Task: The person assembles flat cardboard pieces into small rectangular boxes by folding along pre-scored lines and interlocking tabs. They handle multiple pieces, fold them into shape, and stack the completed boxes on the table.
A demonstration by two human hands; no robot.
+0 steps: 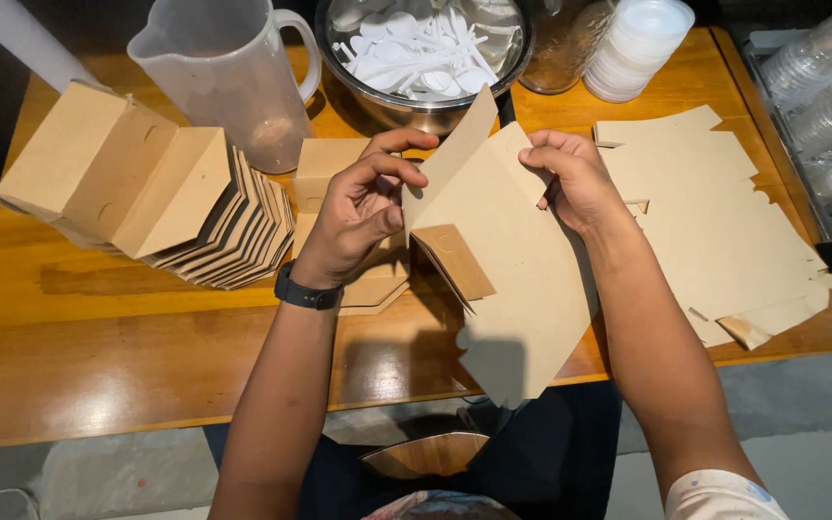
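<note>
Both hands hold one flat brown cardboard box blank (503, 279) up off the wooden worktop (98, 356), tilted toward the person so its creases can be worked: the left hand (363, 207) pinches a side flap between thumb and fingers, and the right hand (575, 178) grips the top edge, fingers curled over it. More unfolded blanks (724, 231) lie stacked flat just to the right, within reach, while folded boxes (156, 188) are nested in a leaning row to the left. Behind stand a clear jug (228, 77), a steel bowl of white plastic spoons (421, 48) and stacked lids (637, 43).
</note>
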